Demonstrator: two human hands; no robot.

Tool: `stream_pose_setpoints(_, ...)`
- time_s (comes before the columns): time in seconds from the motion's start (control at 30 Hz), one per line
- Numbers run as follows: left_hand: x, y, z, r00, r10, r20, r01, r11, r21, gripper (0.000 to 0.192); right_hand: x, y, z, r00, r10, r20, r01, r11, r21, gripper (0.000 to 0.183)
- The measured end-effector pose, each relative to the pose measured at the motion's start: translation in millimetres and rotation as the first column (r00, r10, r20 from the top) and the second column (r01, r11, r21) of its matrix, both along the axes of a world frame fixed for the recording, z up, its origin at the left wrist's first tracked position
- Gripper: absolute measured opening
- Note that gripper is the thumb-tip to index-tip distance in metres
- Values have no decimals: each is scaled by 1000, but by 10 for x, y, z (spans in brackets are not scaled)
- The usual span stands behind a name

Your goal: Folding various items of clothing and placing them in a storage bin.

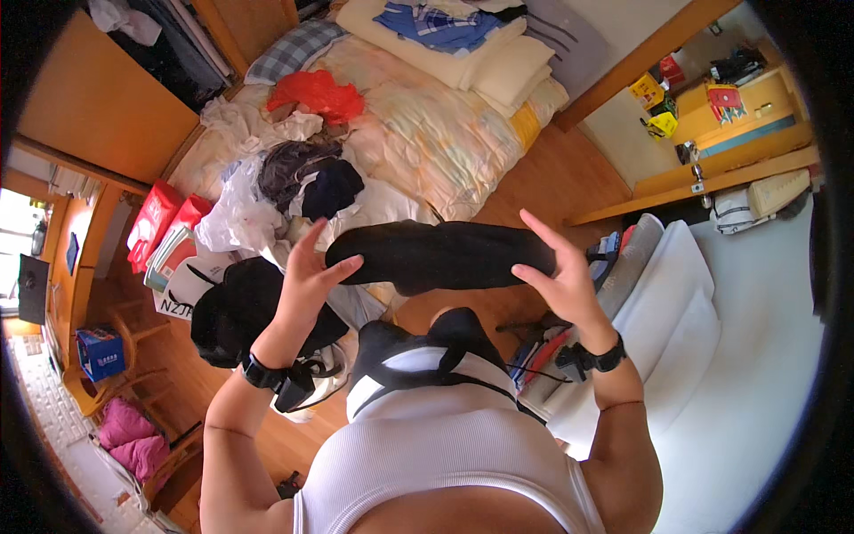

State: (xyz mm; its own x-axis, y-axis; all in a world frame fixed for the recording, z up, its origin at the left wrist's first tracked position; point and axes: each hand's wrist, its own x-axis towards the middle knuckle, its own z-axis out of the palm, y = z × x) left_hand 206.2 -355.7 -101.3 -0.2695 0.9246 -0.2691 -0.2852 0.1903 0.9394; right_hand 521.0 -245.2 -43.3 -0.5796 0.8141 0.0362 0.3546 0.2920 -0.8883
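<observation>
A long folded piece of black fabric [437, 257], perhaps a garment, is held level in front of my torso. My left hand [308, 270] grips its left end, thumb on the near face. At the opposite end, my right hand [567, 277] holds the cloth, its thumb on the near face and a finger pointing up past the top edge. The cloth hides most of my fingers behind it. Below and left of my left hand lies a heap of black fabric [230, 310].
Ahead is a bed with a floral quilt [440, 133], bearing a red plastic bag [320, 97], a dark clothing pile [327, 187] and white plastic bags [243, 217]. Red bags [157, 217] stand left. At right lie a grey roll [630, 260] and white sheeting [660, 314].
</observation>
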Motion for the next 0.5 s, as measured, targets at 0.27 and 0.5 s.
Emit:
stream_pose_setpoints(0.27,-215,741,-194,939,-195,-283,216,975,44,45,-295,1145,56,931,141,338,-188,976,113,43)
stream_pose_setpoints(0.5,-209,1942,-803,551,238,-800,-117,971,209,20,-683,2626,-524,892,140,429,-336,840,426,28)
